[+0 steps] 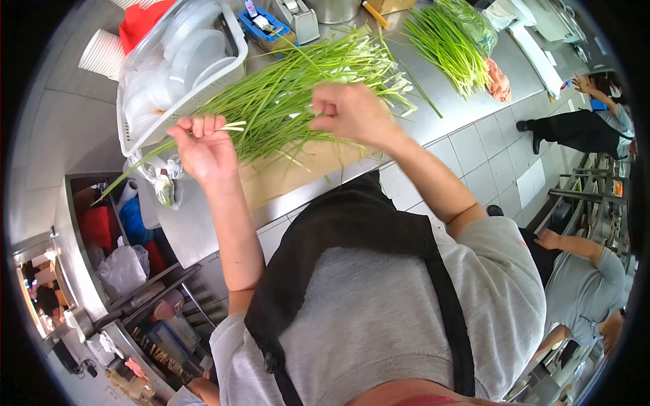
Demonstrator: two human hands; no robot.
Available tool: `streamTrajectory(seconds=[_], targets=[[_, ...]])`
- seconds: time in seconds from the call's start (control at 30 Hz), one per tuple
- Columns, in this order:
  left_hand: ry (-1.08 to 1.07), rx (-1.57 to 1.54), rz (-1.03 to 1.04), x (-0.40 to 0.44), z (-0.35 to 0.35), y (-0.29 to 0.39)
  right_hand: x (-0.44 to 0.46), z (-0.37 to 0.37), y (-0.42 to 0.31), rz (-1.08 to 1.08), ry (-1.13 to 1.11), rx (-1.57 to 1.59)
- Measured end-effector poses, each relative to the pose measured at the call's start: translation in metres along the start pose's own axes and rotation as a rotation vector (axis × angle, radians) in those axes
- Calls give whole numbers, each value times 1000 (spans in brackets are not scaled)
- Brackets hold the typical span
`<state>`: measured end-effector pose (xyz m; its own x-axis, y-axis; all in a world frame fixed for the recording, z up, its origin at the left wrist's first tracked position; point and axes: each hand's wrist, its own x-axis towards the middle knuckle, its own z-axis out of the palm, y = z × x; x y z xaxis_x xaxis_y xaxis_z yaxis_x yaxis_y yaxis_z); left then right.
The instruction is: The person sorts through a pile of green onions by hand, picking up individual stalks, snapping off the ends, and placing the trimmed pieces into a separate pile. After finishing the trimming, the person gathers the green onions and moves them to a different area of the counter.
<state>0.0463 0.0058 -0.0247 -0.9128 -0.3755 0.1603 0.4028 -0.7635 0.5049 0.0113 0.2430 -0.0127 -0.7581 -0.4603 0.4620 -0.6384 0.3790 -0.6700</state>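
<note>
My left hand (203,149) is closed round a few garlic chive stalks; their pale cut ends (235,126) stick out to the right. Long green leaves (135,166) trail from it down to the left, past the counter edge. My right hand (355,115), slightly blurred, hovers over the big pile of garlic chives (284,88). Its fingers are loosely curled, with the thumb apart from them and nothing visible between. The loose pile covers much of a tan cutting board (271,179), with many whitish ends towards the right.
A white basket (240,51) of clear plastic lids stands at left, near stacked white cups (101,57). Behind the pile are a blue tray (271,30) and a tape dispenser (298,20). More green stalks (450,51) lie at right. Co-workers (582,284) stand beyond the counter.
</note>
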Motion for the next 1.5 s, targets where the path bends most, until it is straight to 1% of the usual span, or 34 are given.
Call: streamTrajectory(seconds=[0.03, 0.07, 0.13, 0.17, 0.2, 0.23, 0.27, 0.3, 0.33, 0.4, 0.43, 0.57, 0.63, 0.7, 0.73, 0.77, 0.8, 0.87, 0.9, 0.93, 0.97, 1.03, 1.07, 1.13, 1.17, 1.23, 1.43, 1.5], targets=[[21, 15, -42, -2, 7, 0, 0, -11, 8, 64, -167, -66], [22, 14, -43, -4, 9, -5, 0, -22, 17, 127, -334, -132], [-19, 139, -269, -7, 16, -20, 6, -40, 42, 19, -346, -294], [-42, 188, -335, -11, 21, -31, 7, -47, 45, 16, -348, -295], [-66, 236, -403, -14, 24, -43, 14, -57, 39, 131, -382, -467], [-68, 233, -401, -15, 23, -52, 18, -64, 35, 247, -412, -641], [-98, 259, -447, -15, 19, -62, 19, -65, 36, 247, -410, -644], [-127, 285, -493, -14, 19, -70, 19, -64, 38, 233, -398, -707], [-129, 284, -492, -12, 19, -76, 18, -63, 40, 220, -386, -769], [-13, 445, -485, -6, 20, -88, 17, -49, 66, 203, -342, -728], [-35, 452, -496, -1, 13, -90, 18, -44, 71, 184, -303, -683], [-1, 481, -523, 6, 5, -95, 21, -53, 70, 164, -374, -656], [18, 444, -500, 5, 5, -94, 32, -83, 60, 113, -196, -726], [36, 415, -490, 3, 7, -92, 42, -122, 39, 35, 73, -715], [44, 388, -482, 3, 8, -91, 47, -140, 26, -30, 187, -670], [41, 388, -478, 3, 8, -90, 48, -151, 14, 4, 341, -532], [56, 354, -476, 2, 8, -88, 52, -149, -37, 199, 438, -362], [68, 318, -472, 2, 9, -85, 48, -150, -46, 233, 514, -277], [11, 277, -464, 1, 10, -82, 48, -145, -36, 230, 514, -278], [-44, 237, -455, 1, 11, -80, 46, -133, -14, 166, 379, -191], [-43, 235, -452, -1, 16, -78, 39, -121, 5, 101, 243, -104], [-118, 243, -465, -5, 33, -75, 30, -80, 17, 237, 157, 52], [-114, 241, -460, -6, 40, -75, 27, -67, 20, 233, 151, 53], [-119, 321, -461, -10, 51, -74, 21, -48, 21, 453, 32, 243], [-99, 328, -454, -11, 56, -74, 19, -43, 20, 453, 25, 248], [-90, 341, -436, -9, 58, -76, 17, -35, 18, 421, 18, 397], [-89, 340, -371, -4, 61, -80, 15, -26, 9, 428, -77, 432], [-93, 369, -344, -4, 62, -80, 15, -24, 7, 398, -61, 464]])
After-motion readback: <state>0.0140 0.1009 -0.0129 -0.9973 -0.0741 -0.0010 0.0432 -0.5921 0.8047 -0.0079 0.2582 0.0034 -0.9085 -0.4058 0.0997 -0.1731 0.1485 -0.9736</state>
